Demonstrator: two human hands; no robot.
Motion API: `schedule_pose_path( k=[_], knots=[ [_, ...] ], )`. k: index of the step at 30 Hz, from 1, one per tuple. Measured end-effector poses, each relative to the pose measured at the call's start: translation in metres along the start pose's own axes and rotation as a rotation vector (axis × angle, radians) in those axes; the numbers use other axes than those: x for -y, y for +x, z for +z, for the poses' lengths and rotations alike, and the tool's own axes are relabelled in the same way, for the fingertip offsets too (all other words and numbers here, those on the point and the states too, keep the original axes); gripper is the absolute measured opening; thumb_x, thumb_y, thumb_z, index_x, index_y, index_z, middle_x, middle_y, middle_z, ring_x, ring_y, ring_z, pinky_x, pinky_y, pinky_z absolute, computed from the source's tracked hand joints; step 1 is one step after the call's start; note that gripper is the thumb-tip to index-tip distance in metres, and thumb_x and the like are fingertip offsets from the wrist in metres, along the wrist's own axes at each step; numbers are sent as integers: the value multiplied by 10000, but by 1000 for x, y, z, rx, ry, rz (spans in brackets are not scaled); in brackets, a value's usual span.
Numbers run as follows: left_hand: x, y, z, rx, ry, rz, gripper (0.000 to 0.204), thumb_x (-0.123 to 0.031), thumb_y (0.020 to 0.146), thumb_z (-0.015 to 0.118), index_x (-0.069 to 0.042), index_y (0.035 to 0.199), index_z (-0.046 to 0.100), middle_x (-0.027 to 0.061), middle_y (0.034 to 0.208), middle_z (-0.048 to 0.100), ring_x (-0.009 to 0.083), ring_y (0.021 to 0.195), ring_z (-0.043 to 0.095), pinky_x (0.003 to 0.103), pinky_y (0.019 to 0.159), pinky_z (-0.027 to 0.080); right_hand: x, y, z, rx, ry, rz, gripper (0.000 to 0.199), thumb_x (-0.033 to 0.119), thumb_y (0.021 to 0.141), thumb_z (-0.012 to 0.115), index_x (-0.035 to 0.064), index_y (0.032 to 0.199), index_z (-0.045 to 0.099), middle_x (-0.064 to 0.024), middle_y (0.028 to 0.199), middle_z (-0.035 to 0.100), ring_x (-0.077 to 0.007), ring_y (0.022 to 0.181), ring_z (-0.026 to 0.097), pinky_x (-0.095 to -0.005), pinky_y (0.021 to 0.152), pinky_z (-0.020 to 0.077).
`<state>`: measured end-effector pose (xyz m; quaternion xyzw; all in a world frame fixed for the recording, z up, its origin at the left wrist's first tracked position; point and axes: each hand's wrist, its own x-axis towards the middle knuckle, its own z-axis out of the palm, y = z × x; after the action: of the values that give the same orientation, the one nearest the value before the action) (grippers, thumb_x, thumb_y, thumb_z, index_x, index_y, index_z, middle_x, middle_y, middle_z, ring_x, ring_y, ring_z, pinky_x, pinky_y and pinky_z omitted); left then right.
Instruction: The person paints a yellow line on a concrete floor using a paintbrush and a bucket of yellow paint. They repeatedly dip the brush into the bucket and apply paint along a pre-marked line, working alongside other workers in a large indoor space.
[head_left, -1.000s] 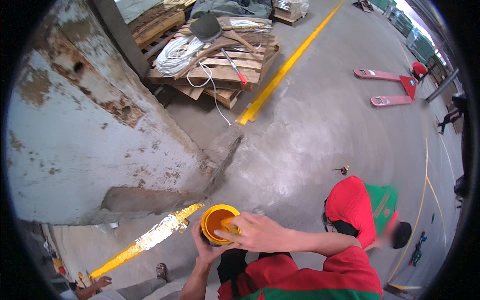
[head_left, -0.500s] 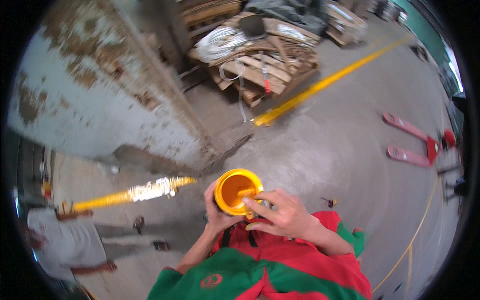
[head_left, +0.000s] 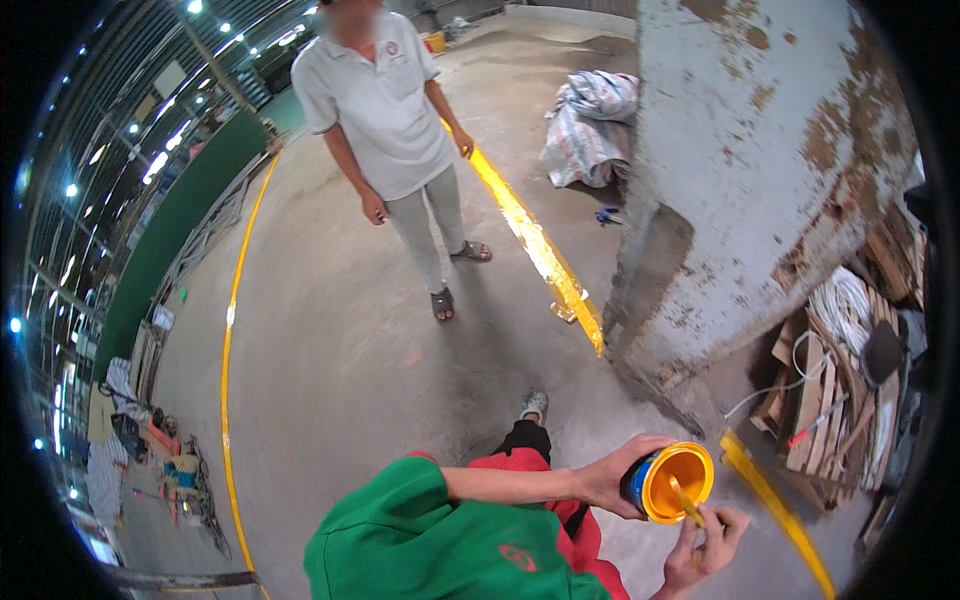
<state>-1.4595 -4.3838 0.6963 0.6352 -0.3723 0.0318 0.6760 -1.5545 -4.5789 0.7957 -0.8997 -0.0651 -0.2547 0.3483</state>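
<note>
A round can of yellow paint (head_left: 672, 463) with a dark blue outside is tilted so that its mouth faces up towards me. My left hand (head_left: 612, 480) is closed around the can's side. Between the fingers of my right hand (head_left: 708, 543), at the near right rim, is a slim yellow brush-like tool (head_left: 684, 497). Its lower end reaches inside the can, and that end's shape is not clear. The fingers of my left hand are partly hidden behind the can.
A person (head_left: 385, 120) in a white shirt stands ahead, beside a yellow floor line (head_left: 525, 235). A worn wall (head_left: 740, 180) rises at the right, with wooden pallets (head_left: 815, 410) and coiled white cable (head_left: 840, 308) beyond. Another yellow strip (head_left: 775, 510) lies near my right hand.
My view has swung left, so the wall and pallets now sit at the right and the standing person ahead. Both hands keep hold of the can and the tool.
</note>
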Motion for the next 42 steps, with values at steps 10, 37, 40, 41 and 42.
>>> schedule_pose_path(
  k=[10,37,40,41,42],
  knots=[
    [26,3,-142,-181,19,-117,1117,-152,607,924,-28,1498,262,183,1462,398,307,1368,427,389,1145,328,22,85,193,-428,373,146,222,188,984,492,36,1080,622,-259,1332,458,-378,1208,483,-493,1043,402],
    [746,-248,-331,65,-151,-259,1115,-370,583,969,-27,1430,331,211,1365,435,388,1319,472,502,1126,358,-348,-58,815,-339,314,353,295,485,737,822,255,900,734,-92,1255,433,-334,1178,449,-542,967,429],
    [788,-265,-321,127,-141,-180,1074,-290,595,973,-44,1427,339,208,1373,438,386,1323,475,495,1119,369,-382,-78,828,-155,258,289,288,423,770,803,218,969,765,-106,1191,543,-322,1099,494,-486,920,433],
    [797,-271,-319,161,-138,-192,1080,-290,595,973,-45,1432,335,209,1377,438,386,1324,474,494,1118,367,-390,-83,830,-116,253,271,279,385,777,804,212,994,775,-106,1173,582,-315,1078,503,-464,909,431],
    [804,-276,-316,185,-132,-197,1107,-301,583,976,-46,1442,326,212,1398,435,385,1329,470,487,1113,367,-395,-86,831,-33,248,262,274,365,771,809,219,1001,777,-105,1183,596,-312,1078,503,-456,912,429]
  ],
)
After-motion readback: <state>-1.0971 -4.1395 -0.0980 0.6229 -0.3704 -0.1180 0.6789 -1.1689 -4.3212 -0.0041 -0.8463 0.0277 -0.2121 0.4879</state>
